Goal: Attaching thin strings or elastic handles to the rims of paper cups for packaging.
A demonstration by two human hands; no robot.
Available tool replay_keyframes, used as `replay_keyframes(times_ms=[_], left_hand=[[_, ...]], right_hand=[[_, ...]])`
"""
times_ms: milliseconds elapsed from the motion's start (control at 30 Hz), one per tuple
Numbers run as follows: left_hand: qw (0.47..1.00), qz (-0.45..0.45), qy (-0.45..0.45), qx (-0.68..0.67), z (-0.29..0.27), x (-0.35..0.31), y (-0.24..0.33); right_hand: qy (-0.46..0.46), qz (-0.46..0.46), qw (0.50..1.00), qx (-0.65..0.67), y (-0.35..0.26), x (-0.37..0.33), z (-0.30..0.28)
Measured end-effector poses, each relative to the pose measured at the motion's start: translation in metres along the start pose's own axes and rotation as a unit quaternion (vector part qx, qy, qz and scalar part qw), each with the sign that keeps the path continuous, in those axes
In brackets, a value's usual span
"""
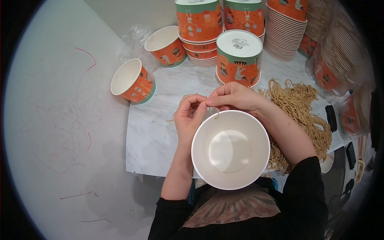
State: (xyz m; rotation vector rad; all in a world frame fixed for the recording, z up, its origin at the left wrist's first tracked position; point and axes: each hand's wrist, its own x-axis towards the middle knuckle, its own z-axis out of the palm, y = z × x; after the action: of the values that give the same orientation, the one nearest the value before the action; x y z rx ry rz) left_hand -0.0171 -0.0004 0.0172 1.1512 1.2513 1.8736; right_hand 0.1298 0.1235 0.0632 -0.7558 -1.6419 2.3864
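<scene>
A round paper bucket (203,160) with a white inside stands between my forearms, its open mouth turned up toward me. Just beyond its far rim, my left hand (189,114) and my right hand (237,97) meet fingertip to fingertip. Both pinch a thin tan cord (217,116); a loop of it hangs by the rim and a loose end sticks out left of my left hand. Whether the cord passes through the bucket's wall is hidden. Beside my right forearm lies a big heap of tan cords (294,108).
Two orange-and-green printed buckets (141,86) lie tilted at the left of the marbled table (150,140). An upside-down bucket (240,60) stands beyond my hands, with nested stacks (285,36) behind it. Plastic-wrapped stacks (334,60) fill the far right. A white wall (60,120) borders the left.
</scene>
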Motion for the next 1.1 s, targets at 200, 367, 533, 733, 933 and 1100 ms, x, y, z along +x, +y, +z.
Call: replay_keyframes(times_ms=[200,367,533,733,933,1100], left_hand=[[0.994,-0.084,0.018,-0.071,-0.005,0.002,0.002],[0.986,-0.088,0.035,-0.139,-0.004,0.003,-0.005],[0.983,-0.093,0.055,-0.151,-0.006,0.002,-0.007],[0.984,-0.085,0.05,-0.15,-0.008,0.003,-0.008],[0.98,-0.105,0.068,-0.156,-0.008,0.003,-0.008],[0.981,-0.089,0.079,-0.151,-0.01,0.005,-0.01]], right_hand=[[-0.024,-0.032,0.999,-0.011,0.003,0.001,0.001],[-0.044,-0.003,0.998,0.039,0.011,0.009,-0.003],[-0.054,0.02,0.996,0.073,0.017,0.013,-0.007],[-0.041,0.023,0.994,0.098,0.014,0.011,-0.003],[-0.04,0.021,0.995,0.083,0.015,0.012,-0.003],[-0.016,0.028,0.996,0.085,0.017,0.014,-0.002]])
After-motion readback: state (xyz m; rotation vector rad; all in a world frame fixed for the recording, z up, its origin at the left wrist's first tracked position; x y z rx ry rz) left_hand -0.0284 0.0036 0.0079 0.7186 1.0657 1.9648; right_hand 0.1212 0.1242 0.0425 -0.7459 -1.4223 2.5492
